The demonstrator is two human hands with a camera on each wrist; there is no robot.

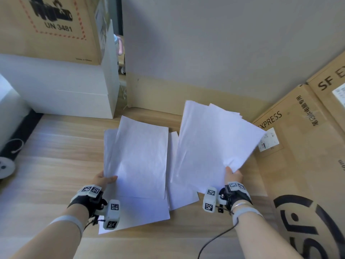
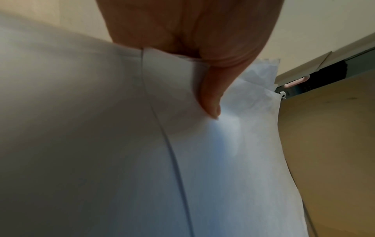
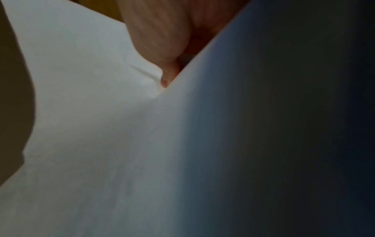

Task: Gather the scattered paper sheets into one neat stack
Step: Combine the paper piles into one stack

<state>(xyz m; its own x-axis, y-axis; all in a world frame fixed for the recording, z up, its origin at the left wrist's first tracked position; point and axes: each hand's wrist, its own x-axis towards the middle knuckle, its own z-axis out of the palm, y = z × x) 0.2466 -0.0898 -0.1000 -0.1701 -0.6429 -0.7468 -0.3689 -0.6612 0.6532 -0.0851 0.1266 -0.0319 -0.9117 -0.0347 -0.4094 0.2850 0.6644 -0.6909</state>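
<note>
White paper sheets lie and hang over a wooden floor point(image 1: 56, 146). My left hand point(image 1: 104, 179) pinches the left edge of a lifted bunch of sheets point(image 1: 141, 157), thumb point(image 2: 211, 99) on top of that paper point(image 2: 233, 160). My right hand point(image 1: 232, 172) pinches the near right corner of a second, fanned bunch point(image 1: 214, 143), raised and tilted; its thumb point(image 3: 162, 48) creases that paper point(image 3: 101, 128). More sheets point(image 1: 145, 212) lie flat on the floor under and between both bunches. The fingers under the paper are hidden.
White boxes point(image 1: 61, 86) topped by a brown carton point(image 1: 52, 25) stand at the back left. Large brown SF Express cartons point(image 1: 298, 146) close off the right side. A grey wall panel point(image 1: 224, 53) stands behind. A small round white object point(image 1: 5, 168) lies at the far left.
</note>
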